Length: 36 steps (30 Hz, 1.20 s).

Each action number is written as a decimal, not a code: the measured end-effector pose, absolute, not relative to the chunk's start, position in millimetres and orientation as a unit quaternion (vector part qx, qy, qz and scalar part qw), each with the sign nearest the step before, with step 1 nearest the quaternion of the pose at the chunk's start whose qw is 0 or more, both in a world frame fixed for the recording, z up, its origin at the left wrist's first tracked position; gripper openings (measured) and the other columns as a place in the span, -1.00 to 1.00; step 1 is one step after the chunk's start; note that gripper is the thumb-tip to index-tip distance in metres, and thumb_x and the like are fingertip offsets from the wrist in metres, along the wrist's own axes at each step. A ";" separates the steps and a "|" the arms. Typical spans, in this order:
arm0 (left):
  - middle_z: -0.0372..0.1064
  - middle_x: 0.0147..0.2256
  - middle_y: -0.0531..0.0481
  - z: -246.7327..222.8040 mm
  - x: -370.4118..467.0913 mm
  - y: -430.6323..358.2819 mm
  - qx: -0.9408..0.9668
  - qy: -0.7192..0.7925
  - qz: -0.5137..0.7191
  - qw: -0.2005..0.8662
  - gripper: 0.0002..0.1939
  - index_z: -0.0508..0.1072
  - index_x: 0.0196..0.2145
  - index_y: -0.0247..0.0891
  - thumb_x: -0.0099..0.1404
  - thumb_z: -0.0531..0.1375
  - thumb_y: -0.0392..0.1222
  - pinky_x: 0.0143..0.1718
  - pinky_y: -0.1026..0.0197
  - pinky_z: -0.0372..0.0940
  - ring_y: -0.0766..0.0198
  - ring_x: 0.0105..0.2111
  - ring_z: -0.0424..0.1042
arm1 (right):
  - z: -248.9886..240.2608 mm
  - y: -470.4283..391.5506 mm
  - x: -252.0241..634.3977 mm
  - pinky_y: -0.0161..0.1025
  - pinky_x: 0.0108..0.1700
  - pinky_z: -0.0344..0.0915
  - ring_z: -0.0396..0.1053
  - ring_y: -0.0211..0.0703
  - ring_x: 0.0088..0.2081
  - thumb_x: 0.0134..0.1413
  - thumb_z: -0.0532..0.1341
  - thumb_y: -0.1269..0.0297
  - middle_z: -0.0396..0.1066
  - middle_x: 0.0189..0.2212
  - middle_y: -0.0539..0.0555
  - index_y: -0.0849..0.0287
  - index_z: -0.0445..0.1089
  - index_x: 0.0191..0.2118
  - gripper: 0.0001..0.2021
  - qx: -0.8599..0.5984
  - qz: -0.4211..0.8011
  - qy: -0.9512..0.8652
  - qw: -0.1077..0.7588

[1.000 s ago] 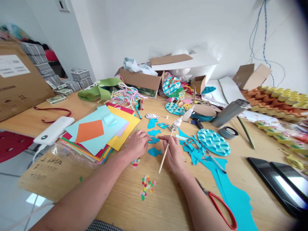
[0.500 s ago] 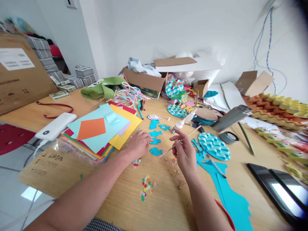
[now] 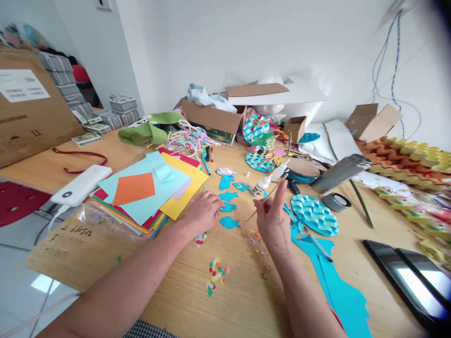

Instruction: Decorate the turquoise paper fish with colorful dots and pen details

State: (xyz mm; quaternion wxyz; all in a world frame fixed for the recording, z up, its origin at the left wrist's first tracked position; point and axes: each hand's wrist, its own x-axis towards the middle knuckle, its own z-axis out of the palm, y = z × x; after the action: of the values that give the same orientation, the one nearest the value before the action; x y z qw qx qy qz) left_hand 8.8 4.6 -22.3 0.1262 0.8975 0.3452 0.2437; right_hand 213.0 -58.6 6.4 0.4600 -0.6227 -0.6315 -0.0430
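Carton (image 3: 31,108), cut off at the left edge. Left hand (image 3: 202,213) half curled, fingertips at the left end of a blue paper fish (image 3: 229,207) — grip impossible to make out. Right hand (image 3: 275,225) around a thin stick (image 3: 252,215) partly hidden by fingers, one finger raised. Dark flat device (image 3: 401,277), right end lost in shadow. Beneath, cluttered wooden table (image 3: 239,305); behind — white wall (image 3: 197,42).

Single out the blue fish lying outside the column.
The fish just left of the nearer white bottle; the other four blue fish line up one below another, beside the left hand.
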 end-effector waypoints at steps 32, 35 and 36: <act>0.51 -0.10 -0.08 -17.9 7.9 2.3 0.901 0.347 0.234 0.117 -0.66 0.53 -0.06 -0.32 0.25 0.14 -0.50 0.12 0.04 0.27 0.07 0.02 0.30 | -21.2 -27.4 175.6 -0.21 -0.34 0.37 0.50 -0.07 -0.43 0.31 0.06 0.02 0.52 -0.47 0.06 0.12 0.40 -0.28 -0.68 -0.606 0.169 -0.595 0.500; 0.51 -0.10 -0.08 -18.1 8.0 2.4 0.901 0.347 0.232 0.116 -0.66 0.53 -0.07 -0.32 0.25 0.13 -0.50 0.12 0.04 0.28 0.07 0.02 0.30 | -22.5 -28.6 174.5 -0.21 -0.32 0.39 0.51 -0.07 -0.43 0.31 0.06 0.04 0.52 -0.46 0.06 0.12 0.40 -0.26 -0.70 -0.607 0.173 -0.599 0.493; 0.51 -0.10 -0.08 -18.1 8.1 2.3 0.901 0.347 0.232 0.115 -0.67 0.53 -0.08 -0.32 0.25 0.13 -0.50 0.12 0.05 0.28 0.07 0.02 0.30 | -22.8 -28.8 174.2 -0.20 -0.31 0.40 0.51 -0.07 -0.42 0.31 0.06 0.04 0.52 -0.45 0.06 0.12 0.41 -0.25 -0.70 -0.607 0.174 -0.600 0.491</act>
State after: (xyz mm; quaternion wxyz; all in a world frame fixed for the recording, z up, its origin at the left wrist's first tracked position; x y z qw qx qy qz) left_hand 8.1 2.3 -18.1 0.1153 0.9013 0.3473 0.2317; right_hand 174.2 -28.8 -22.8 0.4911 -0.6074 -0.5997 0.1740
